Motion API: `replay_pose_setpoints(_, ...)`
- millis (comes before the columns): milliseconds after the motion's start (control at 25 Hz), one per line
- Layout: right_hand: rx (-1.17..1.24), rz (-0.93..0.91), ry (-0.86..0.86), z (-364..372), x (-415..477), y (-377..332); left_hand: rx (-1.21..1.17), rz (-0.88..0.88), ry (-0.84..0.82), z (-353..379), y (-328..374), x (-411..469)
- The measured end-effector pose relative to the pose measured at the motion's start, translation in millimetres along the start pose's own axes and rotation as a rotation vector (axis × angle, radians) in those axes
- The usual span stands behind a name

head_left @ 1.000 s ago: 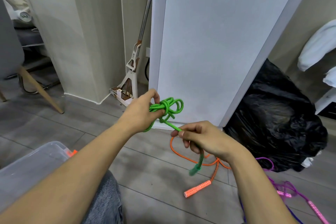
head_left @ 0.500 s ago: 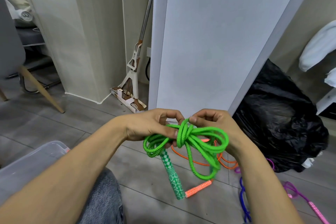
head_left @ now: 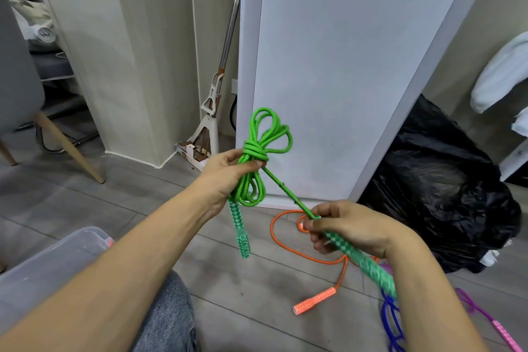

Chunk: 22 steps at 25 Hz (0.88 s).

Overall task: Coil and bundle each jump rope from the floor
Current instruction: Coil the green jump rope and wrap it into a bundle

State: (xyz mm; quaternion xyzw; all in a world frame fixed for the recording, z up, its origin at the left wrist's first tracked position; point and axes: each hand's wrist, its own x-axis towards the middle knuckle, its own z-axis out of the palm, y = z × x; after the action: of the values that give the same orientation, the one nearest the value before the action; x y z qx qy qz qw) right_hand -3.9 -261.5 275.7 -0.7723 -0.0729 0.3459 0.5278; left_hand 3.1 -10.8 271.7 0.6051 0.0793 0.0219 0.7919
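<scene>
My left hand [head_left: 225,173] is clamped round the green jump rope [head_left: 253,150] at its wrap, loops fanning toward 12 o'clock, while my right hand [head_left: 354,230] grips the free handle [head_left: 368,266], tail taut toward 4; if the left grip slackens, the wrap may slide and the coils spill. The white panel [head_left: 357,80] crowds 12 and the black bag [head_left: 443,208] 3, so room lies toward 7, though the orange rope [head_left: 314,300] below might, I think, snag.
</scene>
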Motion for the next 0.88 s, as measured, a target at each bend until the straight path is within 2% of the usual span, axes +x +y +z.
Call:
replay_pose_setpoints(120,-0.030,0.090,0.010,-9,-9,2,0.091,0.038,0.074,-8,0,3)
replay_pose_setpoints(200,-0.007,-0.021,0.070,-8,-15,-5,0.151,0.059,0.141,-10,-2,4)
replay_pose_setpoints(280,0.101,-0.211,0.240,-1,-15,-18,0.132,0.061,0.172,-10,-1,3)
replay_pose_setpoints(360,0.271,-0.315,0.391,11,-6,-29,0.101,0.059,0.140,-7,-2,2)
replay_pose_setpoints(440,0.405,-0.361,0.444,28,4,-36,0.098,0.053,0.093,-2,-3,0)
replay_pose_setpoints(520,0.365,-0.444,0.515,40,13,-38,0.053,0.017,0.043,4,-2,-3)
replay_pose_setpoints(640,0.037,-0.532,0.805,39,16,-36,-0.049,-0.040,-0.011,10,3,-7)
replay_pose_setpoints(720,-0.078,-0.525,0.956,34,18,-30,-0.073,-0.053,-0.063,12,6,-9)
replay_pose_setpoints(800,-0.025,-0.523,0.997,36,20,-29,-0.070,-0.047,-0.124,16,7,-13)
replay_pose_setpoints(880,0.144,-0.518,0.993,40,22,-32,-0.044,-0.030,-0.161,18,6,-14)
